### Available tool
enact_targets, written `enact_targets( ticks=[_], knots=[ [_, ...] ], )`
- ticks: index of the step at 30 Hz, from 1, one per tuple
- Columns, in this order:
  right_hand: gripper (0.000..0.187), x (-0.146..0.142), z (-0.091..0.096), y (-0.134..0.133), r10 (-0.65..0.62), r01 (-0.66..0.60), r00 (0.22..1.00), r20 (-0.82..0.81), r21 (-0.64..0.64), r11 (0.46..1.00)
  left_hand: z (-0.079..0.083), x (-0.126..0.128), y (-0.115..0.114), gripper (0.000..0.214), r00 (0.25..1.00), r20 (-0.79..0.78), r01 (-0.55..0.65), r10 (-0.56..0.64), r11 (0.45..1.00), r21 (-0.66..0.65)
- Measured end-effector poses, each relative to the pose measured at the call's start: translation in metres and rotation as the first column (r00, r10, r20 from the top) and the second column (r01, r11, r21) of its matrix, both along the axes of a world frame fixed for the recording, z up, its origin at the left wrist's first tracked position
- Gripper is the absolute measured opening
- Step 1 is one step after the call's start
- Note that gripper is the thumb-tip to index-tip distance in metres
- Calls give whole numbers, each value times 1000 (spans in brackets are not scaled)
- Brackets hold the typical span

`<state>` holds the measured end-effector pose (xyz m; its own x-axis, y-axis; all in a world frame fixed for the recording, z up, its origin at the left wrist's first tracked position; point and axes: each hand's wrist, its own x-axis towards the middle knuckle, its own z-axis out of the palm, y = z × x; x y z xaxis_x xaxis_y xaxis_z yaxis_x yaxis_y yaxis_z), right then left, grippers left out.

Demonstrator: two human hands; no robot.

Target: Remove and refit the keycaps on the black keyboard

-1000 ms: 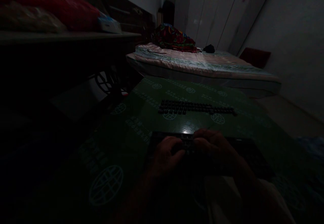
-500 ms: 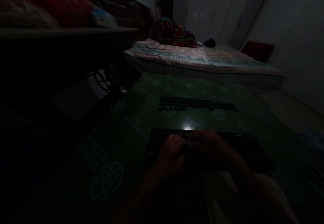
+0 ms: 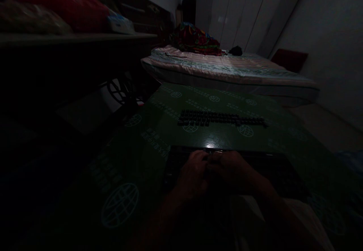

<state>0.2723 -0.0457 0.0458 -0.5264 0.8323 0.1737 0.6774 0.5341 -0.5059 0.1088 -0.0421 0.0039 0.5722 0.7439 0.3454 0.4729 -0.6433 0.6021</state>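
A black keyboard (image 3: 272, 167) lies on the green board in front of me, very dark in this light. My left hand (image 3: 194, 169) rests over its left half with the fingers curled down. Close beside it, almost touching, my right hand (image 3: 229, 166) is bent over the keyboard's middle, fingers drawn together. Both sets of fingertips are hidden in shadow, and whatever they pinch cannot be made out. Beyond the keyboard, loose black keycaps (image 3: 211, 117) are laid out in rows.
The green board (image 3: 153, 160) bears printed globe marks. Behind it stands a bed (image 3: 227, 69) with a patterned blanket (image 3: 195, 41). At left, a shelf (image 3: 136, 37) holds a red bag (image 3: 70, 5); below is a dark wheel (image 3: 117, 90). Pale cloth (image 3: 303, 213) lies near my right forearm.
My right hand has dropped lower and flattened over the keyboard, its fingers reaching down beside the left. The left hand has barely shifted. The whole view has moved slightly.
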Motion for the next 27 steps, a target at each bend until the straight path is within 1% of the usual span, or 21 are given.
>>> enact_targets(
  ticks=[5, 9, 11, 14, 17, 20, 25, 27],
  knots=[
    [13, -6, 1, 1, 4, -5, 998, -59, -18, 1000, -2, -1, 1, 34, 999, 39, 10, -8, 1000, -29],
    [14, -8, 1, 1, -46, 43, 995, -86, -32, 999, -5, -1, 3, 38, 999, 46, -3, 6, 998, -63],
    [16, -8, -2, 1, -36, 30, 992, -123, -48, 998, -5, -1, 4, 41, 999, 48, -14, 18, 997, -70],
    [17, -6, -10, 3, -46, 23, 976, -212, -107, 994, -5, 0, 4, 37, 999, 39, -19, 22, 998, -66],
    [17, -6, -22, 6, -118, 76, 958, -261, -163, 984, -5, 1, 5, 30, 999, 26, -20, 22, 998, -60],
    [17, -8, -32, 8, -171, 129, 949, -265, -168, 977, -7, 1, 6, 26, 999, 18, -33, 34, 998, -44],
    [11, -14, -33, 6, -252, 230, 941, -225, -120, 966, -9, -1, 8, 28, 999, 32, -26, 27, 999, -48],
    [9, -16, -33, 5, -268, 250, 939, -215, -106, 962, -8, -1, 8, 29, 999, 27, -30, 32, 998, -54]
  ],
)
